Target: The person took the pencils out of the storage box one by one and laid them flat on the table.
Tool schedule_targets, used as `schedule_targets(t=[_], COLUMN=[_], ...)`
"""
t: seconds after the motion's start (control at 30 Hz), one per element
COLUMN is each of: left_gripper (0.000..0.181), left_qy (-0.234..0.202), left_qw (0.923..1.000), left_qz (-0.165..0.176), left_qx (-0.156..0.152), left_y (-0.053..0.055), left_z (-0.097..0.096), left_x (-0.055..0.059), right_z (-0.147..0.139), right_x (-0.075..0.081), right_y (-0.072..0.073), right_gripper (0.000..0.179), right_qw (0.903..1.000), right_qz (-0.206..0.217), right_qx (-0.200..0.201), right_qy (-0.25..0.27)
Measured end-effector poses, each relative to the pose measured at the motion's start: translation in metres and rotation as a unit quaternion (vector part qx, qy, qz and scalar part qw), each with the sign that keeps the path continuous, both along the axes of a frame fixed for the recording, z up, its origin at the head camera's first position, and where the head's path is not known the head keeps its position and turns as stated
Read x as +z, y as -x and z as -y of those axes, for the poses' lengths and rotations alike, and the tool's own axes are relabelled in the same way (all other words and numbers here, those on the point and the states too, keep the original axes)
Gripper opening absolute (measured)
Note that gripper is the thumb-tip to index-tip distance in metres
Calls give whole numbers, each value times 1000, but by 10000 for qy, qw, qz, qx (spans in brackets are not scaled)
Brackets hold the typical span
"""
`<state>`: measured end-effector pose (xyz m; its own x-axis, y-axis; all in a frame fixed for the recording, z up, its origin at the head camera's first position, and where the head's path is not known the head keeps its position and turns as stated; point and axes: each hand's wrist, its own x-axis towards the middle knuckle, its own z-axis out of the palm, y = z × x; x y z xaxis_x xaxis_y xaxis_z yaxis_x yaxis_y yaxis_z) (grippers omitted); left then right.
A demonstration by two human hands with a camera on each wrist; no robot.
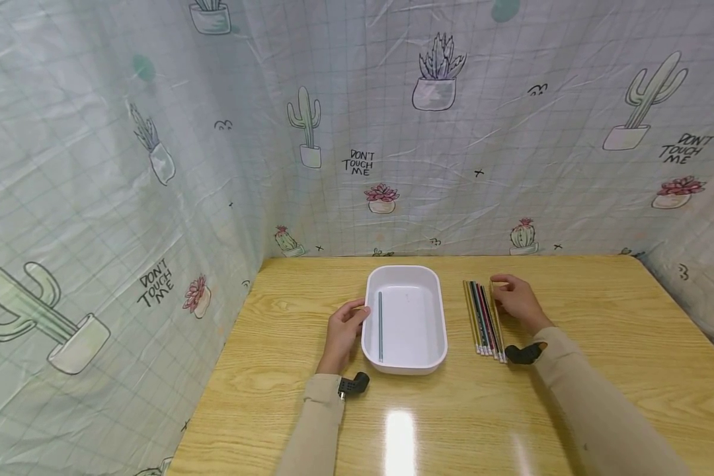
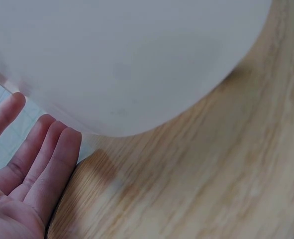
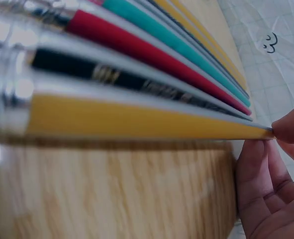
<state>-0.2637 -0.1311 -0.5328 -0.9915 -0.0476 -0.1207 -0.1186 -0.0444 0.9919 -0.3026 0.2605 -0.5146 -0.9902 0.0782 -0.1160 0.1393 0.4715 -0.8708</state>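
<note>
A white rectangular tray (image 1: 404,367) stands on the table with one grey-green pencil (image 1: 380,327) lying lengthwise near its left wall. My left hand (image 1: 344,330) grips the tray's left rim, thumb over the edge; in the left wrist view the other fingers (image 2: 64,154) meet the outside wall. Right of the tray, several pencils (image 1: 482,317) lie side by side, metal ends toward me. At the right end of this row, my right hand (image 1: 516,301) pinches the far tip of a yellow pencil (image 3: 137,119) between thumb and fingers. Black, red and teal pencils lie beside it.
The wooden table (image 1: 452,423) reaches back to a cactus-printed cloth (image 1: 357,132), which hangs behind and on both sides. Each wrist carries a small black camera, one on the left (image 1: 354,383) and one on the right (image 1: 523,354).
</note>
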Motion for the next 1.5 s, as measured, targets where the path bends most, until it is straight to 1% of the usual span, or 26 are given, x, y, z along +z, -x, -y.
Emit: schedule_targets(t=[0.13,0.27,0.4,0.6,0.8,0.87,0.93,1.03,1.1,1.17,1.23,1.33,1.4,1.5], left_gripper=[37,37,39,39,40,41,41,40,40,40,39,38,37,38], left_qy=[-12,-23,-37,-56,-68,-25,2,20,-9,-28,-49,-82,-95,-142], left_qw=[10000,10000,10000,10000,9999,9999,9997,9998,9999,10000,10000,9999,9998,9999], left_qz=[-11,-1,-12,-14,-19,29,47,69,31,11,-30,-123,-156,-76], left_qx=[-14,-34,-41,-35,-118,-167,-219,-198,-151,-88,-46,1,17,-9], left_y=[1,1,2,3,3,4,-1,0,-1,3,3,3,3,3], left_z=[0,0,0,0,1,2,2,2,1,1,1,0,0,0], left_x=[0,0,-1,-2,-2,0,9,10,8,-1,-2,-2,-2,-2], right_z=[4,6,7,11,11,10,9,7,7,8,10,16,21,31], right_x=[-2,-3,-3,-3,-4,-4,-5,-6,-4,-1,4,13,19,27], right_y=[1,2,2,0,-1,-1,-1,-1,-2,-3,-4,-5,-6,-4], right_gripper=[47,46,46,44,43,43,44,44,44,45,46,46,46,45], right_qw=[10000,9999,9995,9992,9991,9992,9994,9996,9998,9996,9989,9979,9976,9972], right_qz=[-3,19,66,103,76,67,81,117,163,212,234,153,68,-25], right_qx=[14,-60,-78,-70,-65,-52,-57,-51,-89,-155,-231,-183,-78,12], right_qy=[-47,-143,-298,-377,-410,-391,-344,-239,-102,95,330,605,686,742])
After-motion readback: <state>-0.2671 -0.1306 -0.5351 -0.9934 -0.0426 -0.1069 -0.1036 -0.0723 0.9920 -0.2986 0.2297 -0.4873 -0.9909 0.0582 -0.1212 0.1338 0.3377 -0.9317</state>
